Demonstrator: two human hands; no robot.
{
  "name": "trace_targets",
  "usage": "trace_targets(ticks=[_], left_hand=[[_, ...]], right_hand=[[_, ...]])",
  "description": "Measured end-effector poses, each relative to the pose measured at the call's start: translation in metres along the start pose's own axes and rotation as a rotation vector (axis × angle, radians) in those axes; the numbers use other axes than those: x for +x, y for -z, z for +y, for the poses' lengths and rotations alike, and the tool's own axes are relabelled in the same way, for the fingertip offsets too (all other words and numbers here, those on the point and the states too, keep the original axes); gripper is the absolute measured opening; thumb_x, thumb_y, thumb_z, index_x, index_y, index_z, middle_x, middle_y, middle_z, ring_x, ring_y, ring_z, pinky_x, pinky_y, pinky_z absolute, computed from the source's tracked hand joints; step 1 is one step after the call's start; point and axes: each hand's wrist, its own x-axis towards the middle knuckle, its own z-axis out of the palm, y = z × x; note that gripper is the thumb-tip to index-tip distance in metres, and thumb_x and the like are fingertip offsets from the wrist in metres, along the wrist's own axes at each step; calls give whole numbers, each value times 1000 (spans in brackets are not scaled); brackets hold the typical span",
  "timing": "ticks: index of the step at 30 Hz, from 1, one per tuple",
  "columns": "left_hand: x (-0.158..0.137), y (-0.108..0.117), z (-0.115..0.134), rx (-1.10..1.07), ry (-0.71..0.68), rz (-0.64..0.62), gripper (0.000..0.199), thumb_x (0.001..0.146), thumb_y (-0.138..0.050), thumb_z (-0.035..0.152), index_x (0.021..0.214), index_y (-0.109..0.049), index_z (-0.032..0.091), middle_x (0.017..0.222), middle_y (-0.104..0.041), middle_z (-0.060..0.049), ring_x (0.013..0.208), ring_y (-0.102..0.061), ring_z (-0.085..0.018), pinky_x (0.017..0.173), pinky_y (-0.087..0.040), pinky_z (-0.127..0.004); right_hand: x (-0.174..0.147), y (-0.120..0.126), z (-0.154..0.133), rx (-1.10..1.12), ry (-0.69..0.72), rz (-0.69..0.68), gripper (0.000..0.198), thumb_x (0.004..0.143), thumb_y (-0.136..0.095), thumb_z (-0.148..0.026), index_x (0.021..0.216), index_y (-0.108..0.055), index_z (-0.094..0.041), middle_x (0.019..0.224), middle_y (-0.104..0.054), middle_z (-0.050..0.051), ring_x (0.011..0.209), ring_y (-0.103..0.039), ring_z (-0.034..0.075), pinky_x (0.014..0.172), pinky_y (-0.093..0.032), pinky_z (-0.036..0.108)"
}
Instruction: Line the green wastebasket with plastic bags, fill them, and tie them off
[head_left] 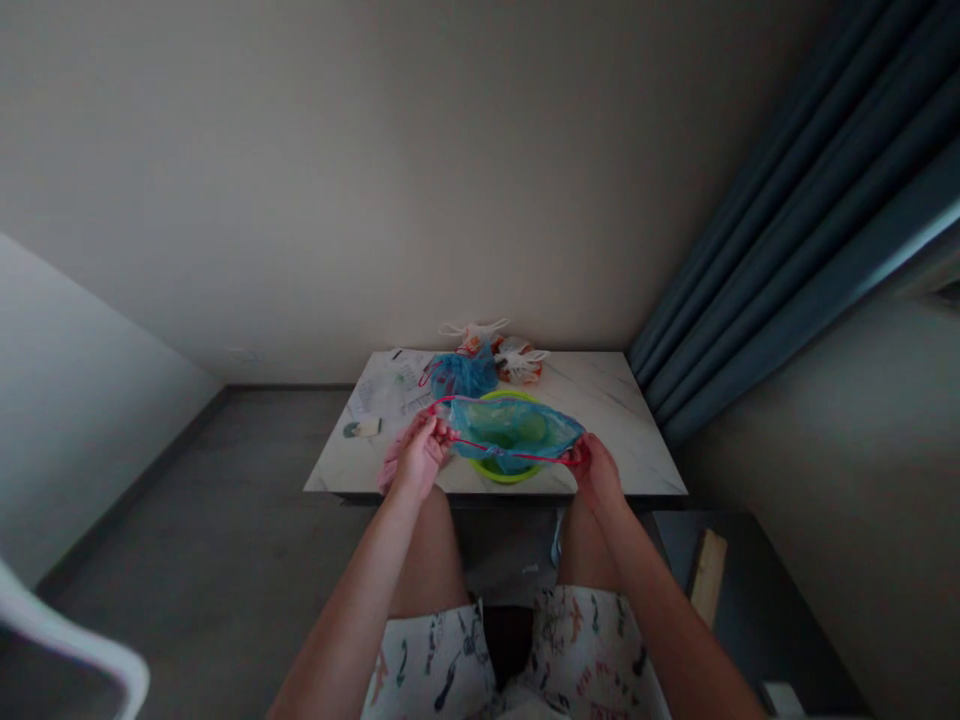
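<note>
one left hand point(424, 448) and one right hand point(598, 470), apart, pinch the blue bag point(551, 430) by red edges point(525, 457) over the green basin point(506, 477); surface point(600, 400) has room at right.

A thin, translucent blue plastic bag point(517, 428) stretches between the left fingers point(441, 430) and the right fingers point(582, 450), its mouth spread into a long opening, its red drawstring point(538, 458) running along the rim into both grips.
</note>
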Motion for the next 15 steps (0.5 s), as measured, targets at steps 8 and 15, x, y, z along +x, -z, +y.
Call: trace_targets(ticks=[8,15], left_hand=[[-19,39,-7,262,416,-10,45,91,-92,57,93,-67,21,70,-59,4,59,-64,-13,63,-66,-28],[-3,30,-7,774,357,-37,64,83,-85,83,82,-63,22,65,-59,4,52,-54,-12,53,-52,-25]], right_hand=[[25,-7,-27,34,-156,-121,35,91,-87,-44,80,-59,-25,62,-50,-7,52,-49,11,53,-51,24],[33,10,-22,-323,-376,-194,34,90,-86,-49,92,-65,-23,56,-44,-11,40,-19,4,38,-9,20]])
